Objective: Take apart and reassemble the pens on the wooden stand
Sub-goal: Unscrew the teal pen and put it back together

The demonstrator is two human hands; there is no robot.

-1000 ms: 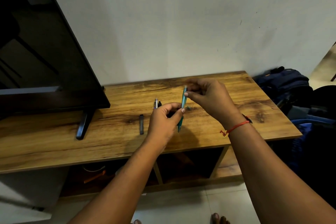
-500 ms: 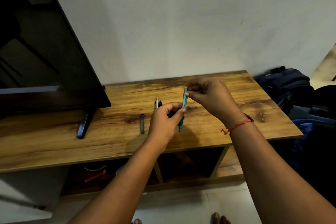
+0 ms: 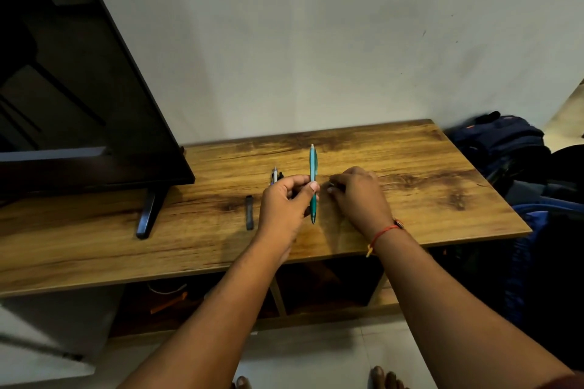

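My left hand (image 3: pixel 286 205) pinches a teal pen (image 3: pixel 313 183) at its middle and holds it upright above the wooden stand (image 3: pixel 410 199), its white end pointing away from me. My right hand (image 3: pixel 358 196) is low over the stand just right of the pen, fingers curled, with a small grey pen part (image 3: pixel 330 185) at its fingertips. A white and blue pen (image 3: pixel 274 174) and a black piece beside it lie behind my left hand, mostly hidden. A short black pen piece (image 3: pixel 249 211) lies on the stand left of my left hand.
A television (image 3: pixel 79 104) stands at the left of the stand on a black foot (image 3: pixel 148 215). Dark blue bags (image 3: pixel 505 148) are piled right of the stand. Open shelves (image 3: pixel 328 281) sit under the top, and my toes show at the bottom edge.
My right hand has left the top end of the teal pen and dropped to the stand on the pen's right. My left hand still holds the pen, now more upright.
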